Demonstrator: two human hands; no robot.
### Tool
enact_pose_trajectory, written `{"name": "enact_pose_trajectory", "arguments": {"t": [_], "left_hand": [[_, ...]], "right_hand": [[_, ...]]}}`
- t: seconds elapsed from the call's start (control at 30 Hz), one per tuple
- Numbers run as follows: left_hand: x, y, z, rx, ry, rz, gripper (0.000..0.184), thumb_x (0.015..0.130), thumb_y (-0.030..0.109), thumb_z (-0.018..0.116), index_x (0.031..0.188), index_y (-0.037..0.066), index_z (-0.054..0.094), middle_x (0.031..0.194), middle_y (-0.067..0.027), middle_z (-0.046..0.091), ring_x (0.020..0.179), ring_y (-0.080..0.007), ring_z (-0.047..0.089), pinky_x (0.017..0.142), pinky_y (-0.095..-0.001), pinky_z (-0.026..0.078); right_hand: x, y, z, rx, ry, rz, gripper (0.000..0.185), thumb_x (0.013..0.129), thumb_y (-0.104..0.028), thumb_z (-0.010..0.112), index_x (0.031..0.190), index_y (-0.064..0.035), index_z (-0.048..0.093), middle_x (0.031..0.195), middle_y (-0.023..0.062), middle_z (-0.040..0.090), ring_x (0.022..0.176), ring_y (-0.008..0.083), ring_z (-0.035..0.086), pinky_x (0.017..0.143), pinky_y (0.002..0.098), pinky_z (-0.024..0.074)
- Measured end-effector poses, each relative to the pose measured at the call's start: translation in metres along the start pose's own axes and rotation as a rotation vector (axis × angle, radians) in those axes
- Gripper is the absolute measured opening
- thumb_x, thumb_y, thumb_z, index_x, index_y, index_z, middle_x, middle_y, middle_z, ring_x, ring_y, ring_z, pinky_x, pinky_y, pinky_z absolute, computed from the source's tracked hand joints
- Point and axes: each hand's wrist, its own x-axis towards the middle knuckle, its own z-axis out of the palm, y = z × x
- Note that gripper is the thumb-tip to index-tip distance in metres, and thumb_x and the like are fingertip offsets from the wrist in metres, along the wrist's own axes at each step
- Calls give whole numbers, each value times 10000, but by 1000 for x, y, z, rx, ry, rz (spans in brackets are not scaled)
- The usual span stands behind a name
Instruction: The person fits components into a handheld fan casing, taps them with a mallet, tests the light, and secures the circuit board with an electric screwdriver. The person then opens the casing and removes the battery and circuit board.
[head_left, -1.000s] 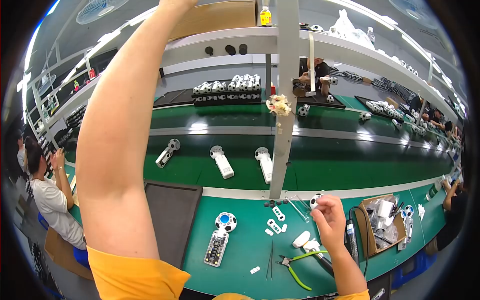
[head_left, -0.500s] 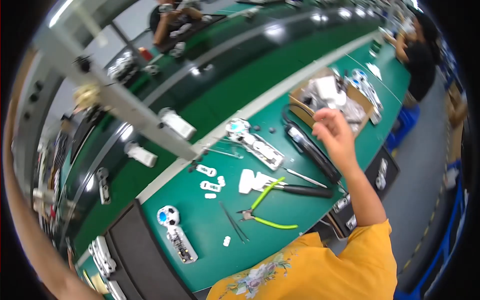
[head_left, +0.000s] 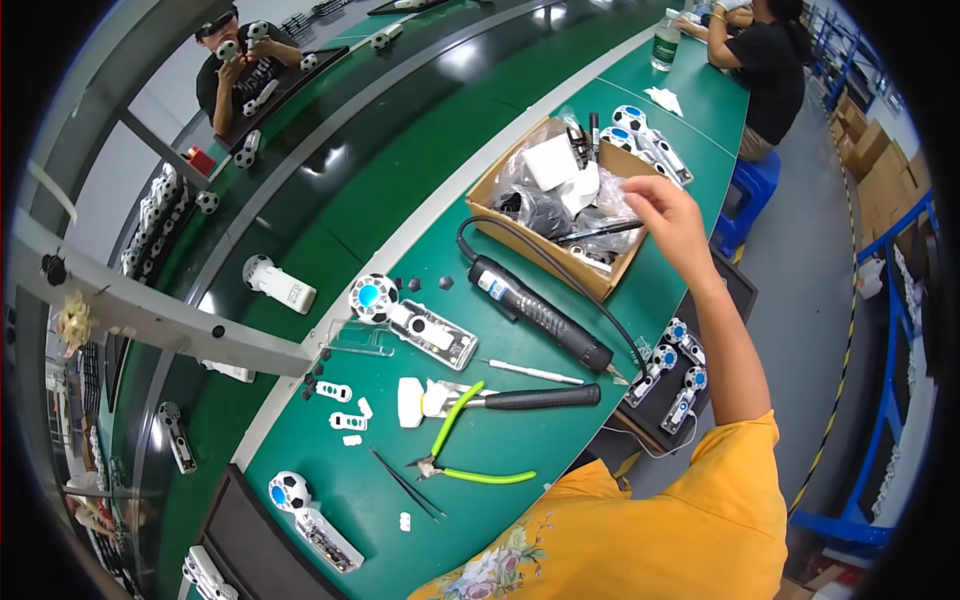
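Note:
My right hand [head_left: 668, 215] is over the near right edge of a cardboard box [head_left: 535, 238], with its fingers loosely bent and nothing visible in them. Plastic bags, white parts and a black pen [head_left: 603, 231] fill the box; the pen's end lies just below my fingertips. My left hand is out of view. Left of the box lies a black electric screwdriver [head_left: 540, 315] with a cable. Nearer to me are a hammer [head_left: 540, 397], a thin white-handled tool [head_left: 535, 373], green-handled pliers [head_left: 437, 462] and tweezers [head_left: 405, 484].
Two opened white devices with football-patterned heads, one farther off [head_left: 432, 335] and one nearer [head_left: 325, 535], lie on the green table [head_left: 300, 435]. A grey post [head_left: 200, 310] rises at the left. Co-workers sit across the conveyor [head_left: 400, 150] and at the far right.
The view has turned, so the table items appear farther left and the box shows more fully. My left arm has gone out of view. My right hand stays near the box.

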Motion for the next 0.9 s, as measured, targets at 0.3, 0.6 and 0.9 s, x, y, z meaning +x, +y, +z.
{"name": "enact_pose_trajectory", "arguments": {"t": [0.3, 0.6, 0.9], "left_hand": [[-153, 137, 15, -597, -99, -44, 419, 960, 166, 499, 1339, -5, 445, 1370, -174, 467, 1231, -263, 486, 1042, -364, 376], [-249, 285, -56, -610, -428, 105, 394, 894, 36, 498, 1283, -17, 465, 1393, -178, 414, 1320, -316, 377, 1096, -417, 277], [-303, 305, -99, -1109, -532, -268, 190, 868, 31, 519, 1028, -42, 591, 1073, -155, 579, 1048, -250, 555, 935, -334, 416]], "right_hand": [[31, -22, 11, -526, -900, -19, 179, 746, -213, 662, 840, -64, 697, 787, 125, 667, 769, 286, 646, 706, 396, 508], [30, -9, 29, -671, -871, -41, 146, 708, -168, 644, 801, -64, 686, 710, 129, 649, 709, 281, 643, 660, 393, 500], [-1, -58, 7, 333, -549, 248, 181, 877, -93, 619, 1039, -14, 605, 812, -13, 604, 682, 40, 559, 603, 178, 447]]}}
